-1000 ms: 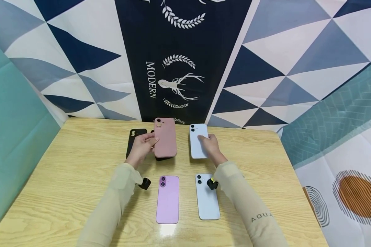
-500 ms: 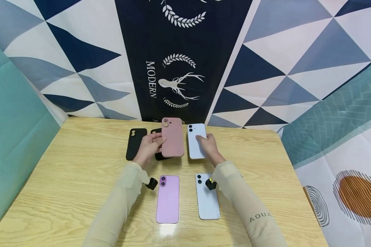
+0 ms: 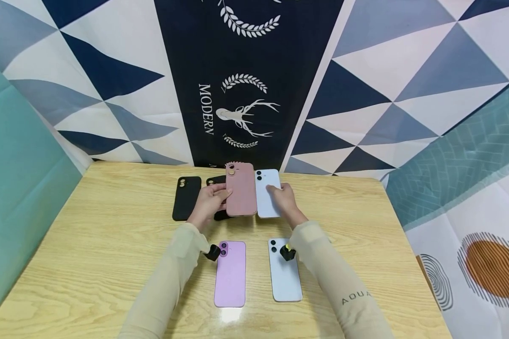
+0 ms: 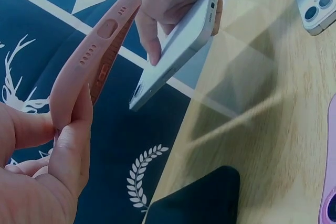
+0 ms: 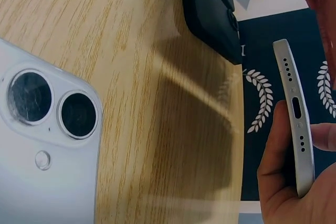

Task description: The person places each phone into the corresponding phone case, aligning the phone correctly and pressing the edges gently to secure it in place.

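Observation:
My left hand (image 3: 209, 203) pinches a pink phone case (image 3: 242, 190) by its left edge, thumb on the back and fingers behind. Seen edge-on in the left wrist view, the case (image 4: 84, 69) shows its cutouts and part of its hollow inside. A pale bluish-white phone (image 3: 264, 200) is gripped in my right hand (image 3: 287, 201), the thumb lying on its back. Case and phone are raised above the far part of the table, side by side with edges close together in the head view. The right wrist view shows the phone's bottom edge (image 5: 295, 114) with its charging port.
One black phone case (image 3: 186, 200) lies at the back left; another black case (image 3: 220, 215) is partly hidden behind the pink one. Nearer on the wooden table (image 3: 110, 263) lie a lilac phone (image 3: 230, 282) and a second white phone (image 3: 286, 282). A patterned cloth wall (image 3: 246, 141) rises behind.
My left hand has carried the pink case to the right, up beside the phone, uncovering more of the black cases. My right hand has shifted slightly left with the white phone.

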Action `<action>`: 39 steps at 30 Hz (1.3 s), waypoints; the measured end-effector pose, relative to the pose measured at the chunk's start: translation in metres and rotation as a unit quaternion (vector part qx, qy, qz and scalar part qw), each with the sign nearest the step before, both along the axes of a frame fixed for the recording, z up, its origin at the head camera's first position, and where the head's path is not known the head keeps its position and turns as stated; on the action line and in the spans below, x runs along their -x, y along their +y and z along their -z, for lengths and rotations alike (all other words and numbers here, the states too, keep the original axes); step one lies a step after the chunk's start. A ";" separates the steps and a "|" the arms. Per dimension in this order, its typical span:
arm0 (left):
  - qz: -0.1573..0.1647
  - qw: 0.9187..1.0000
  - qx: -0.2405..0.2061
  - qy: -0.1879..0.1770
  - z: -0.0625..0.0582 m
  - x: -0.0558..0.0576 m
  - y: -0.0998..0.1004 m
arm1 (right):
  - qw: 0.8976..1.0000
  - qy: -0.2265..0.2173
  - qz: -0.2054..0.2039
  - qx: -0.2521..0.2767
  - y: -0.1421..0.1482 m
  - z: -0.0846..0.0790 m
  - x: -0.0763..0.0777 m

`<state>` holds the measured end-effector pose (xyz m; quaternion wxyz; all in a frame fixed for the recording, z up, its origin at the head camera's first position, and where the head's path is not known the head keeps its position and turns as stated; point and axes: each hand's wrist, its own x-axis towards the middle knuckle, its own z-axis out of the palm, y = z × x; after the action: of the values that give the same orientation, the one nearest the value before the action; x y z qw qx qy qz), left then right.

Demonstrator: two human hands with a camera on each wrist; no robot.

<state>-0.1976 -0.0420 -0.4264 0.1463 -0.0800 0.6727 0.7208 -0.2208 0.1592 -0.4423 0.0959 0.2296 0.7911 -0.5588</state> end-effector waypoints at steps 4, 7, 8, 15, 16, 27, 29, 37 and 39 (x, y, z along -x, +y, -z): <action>0.001 1.000 -0.006 0.005 -0.001 -0.001 0.004 | 1.000 0.005 0.001 0.005 -0.003 -0.001 -0.001; 0.001 1.000 -0.011 0.004 0.001 0.000 0.007 | 1.000 0.006 0.000 0.003 -0.004 -0.001 -0.001; 0.002 1.000 -0.013 0.003 0.001 0.000 0.007 | 1.000 0.007 0.000 0.003 -0.005 -0.001 -0.001; 0.005 1.000 -0.020 0.001 0.002 -0.001 0.012 | 1.000 0.017 -0.009 -0.003 -0.008 -0.002 -0.002; 0.005 1.000 -0.021 0.001 0.003 -0.001 0.013 | 1.000 0.017 -0.009 -0.005 -0.009 -0.003 -0.002; 0.004 1.000 -0.011 0.000 0.006 -0.002 0.019 | 0.999 0.036 -0.012 0.002 -0.014 -0.007 -0.004; 0.004 1.000 -0.012 -0.001 0.006 -0.002 0.020 | 0.999 0.033 -0.012 0.000 -0.014 -0.008 -0.004; 0.006 1.000 -0.024 0.006 0.007 -0.003 0.023 | 0.999 0.029 -0.014 0.006 -0.013 -0.009 -0.004; 0.006 1.000 -0.027 0.008 0.007 -0.003 0.024 | 0.999 0.030 -0.013 0.008 -0.012 -0.009 -0.005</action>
<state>-0.1946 -0.0177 -0.4332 0.1471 -0.0664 0.6546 0.7386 -0.2163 0.1469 -0.4328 0.0812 0.2011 0.7919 -0.5709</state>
